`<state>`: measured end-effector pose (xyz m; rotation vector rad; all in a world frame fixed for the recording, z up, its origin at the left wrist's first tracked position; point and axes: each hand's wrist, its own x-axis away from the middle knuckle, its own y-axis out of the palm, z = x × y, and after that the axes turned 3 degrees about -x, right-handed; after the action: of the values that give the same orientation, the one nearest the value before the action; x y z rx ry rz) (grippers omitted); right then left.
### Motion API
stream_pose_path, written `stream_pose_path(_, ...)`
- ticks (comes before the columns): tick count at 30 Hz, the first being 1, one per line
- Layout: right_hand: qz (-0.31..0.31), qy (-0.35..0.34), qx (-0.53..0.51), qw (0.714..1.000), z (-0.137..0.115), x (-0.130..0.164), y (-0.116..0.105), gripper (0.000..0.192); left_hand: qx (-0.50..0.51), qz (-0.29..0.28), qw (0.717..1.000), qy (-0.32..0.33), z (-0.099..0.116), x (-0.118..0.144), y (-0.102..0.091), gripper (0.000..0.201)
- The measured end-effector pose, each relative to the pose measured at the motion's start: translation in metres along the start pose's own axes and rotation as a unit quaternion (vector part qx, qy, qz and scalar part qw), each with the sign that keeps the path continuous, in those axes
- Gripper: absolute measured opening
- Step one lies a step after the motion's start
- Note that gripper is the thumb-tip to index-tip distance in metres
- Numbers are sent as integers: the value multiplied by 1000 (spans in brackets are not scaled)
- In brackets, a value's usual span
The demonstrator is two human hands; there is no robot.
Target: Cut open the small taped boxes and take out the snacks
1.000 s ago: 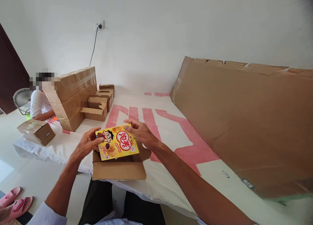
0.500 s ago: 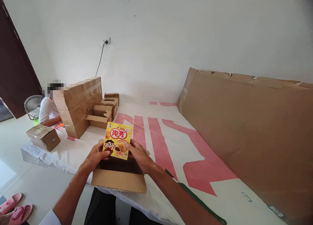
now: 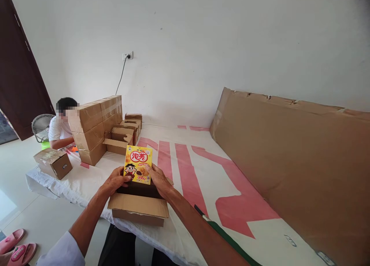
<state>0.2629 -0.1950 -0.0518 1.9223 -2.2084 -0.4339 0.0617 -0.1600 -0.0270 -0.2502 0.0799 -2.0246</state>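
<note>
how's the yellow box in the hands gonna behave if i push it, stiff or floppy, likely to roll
The yellow box is probably fairly stiff: its edges look straight between the left hand and right hand. It may be light, as its front pictures puff-like snacks. Its flat face and square corners suggest it won't roll easily.

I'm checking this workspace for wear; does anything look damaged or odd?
Yes: the large cardboard panel at the right has a ragged, notched top edge that looks torn. The yellow box between the left hand and right hand shows no obvious damage.
</note>
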Motion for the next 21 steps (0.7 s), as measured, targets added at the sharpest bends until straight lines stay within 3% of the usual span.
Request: stream_pose_path(21, -4, -10, -4, 1000, 8, -2, -1, 50, -4, 1, 1000, 10, -5, 0, -1, 59)
